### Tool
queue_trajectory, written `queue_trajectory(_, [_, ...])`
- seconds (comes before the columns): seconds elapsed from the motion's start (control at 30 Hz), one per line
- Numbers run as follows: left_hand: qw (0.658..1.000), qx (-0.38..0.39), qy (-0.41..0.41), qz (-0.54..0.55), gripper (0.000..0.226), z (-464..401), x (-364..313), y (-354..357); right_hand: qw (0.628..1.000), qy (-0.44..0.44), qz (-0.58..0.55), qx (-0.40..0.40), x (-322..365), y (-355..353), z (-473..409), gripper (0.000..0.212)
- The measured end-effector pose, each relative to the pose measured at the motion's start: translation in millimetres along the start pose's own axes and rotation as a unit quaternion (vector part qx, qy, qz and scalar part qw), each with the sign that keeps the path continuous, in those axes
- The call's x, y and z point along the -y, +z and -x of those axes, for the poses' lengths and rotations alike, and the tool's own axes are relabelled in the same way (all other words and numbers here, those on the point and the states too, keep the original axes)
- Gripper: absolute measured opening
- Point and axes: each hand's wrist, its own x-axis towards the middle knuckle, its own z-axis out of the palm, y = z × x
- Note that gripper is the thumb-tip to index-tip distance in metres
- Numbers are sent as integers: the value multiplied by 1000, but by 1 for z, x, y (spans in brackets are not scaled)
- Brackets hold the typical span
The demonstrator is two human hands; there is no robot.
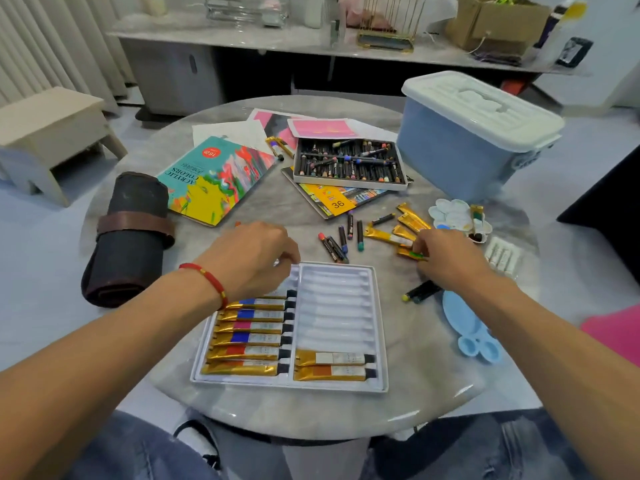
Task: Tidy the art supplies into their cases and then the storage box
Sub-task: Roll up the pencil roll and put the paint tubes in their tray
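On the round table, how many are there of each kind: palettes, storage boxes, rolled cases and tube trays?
Palettes: 2 (white palette, blue palette)
Storage box: 1
Rolled case: 1
Tube tray: 1
Total: 5

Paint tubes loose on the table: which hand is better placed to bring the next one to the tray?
Right. The right hand already touches the loose paint tubes; the left hand rests at the tray rim, farther away.

Paint tubes (249,327) in tray (377,327)
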Motion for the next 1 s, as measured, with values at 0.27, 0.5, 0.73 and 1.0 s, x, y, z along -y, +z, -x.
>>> queue_trajectory(0.27, [999,-21,-23,35,25,-15,3,-6,984,-80,150,-55,15,-2,17,20])
queue_trajectory(0.5, [998,-6,26,63,29,-5,1,-2,954,-278,-85,-72,114,-15,53,21])
queue_trajectory(0.73, [999,21,-25,8,13,14,25,-3,926,-328,-186,-20,164,-1,46,11])
queue_trajectory(1.0, [997,-4,-61,49,18,37,41,22,933,-238,-261,69,142,7,29,4])
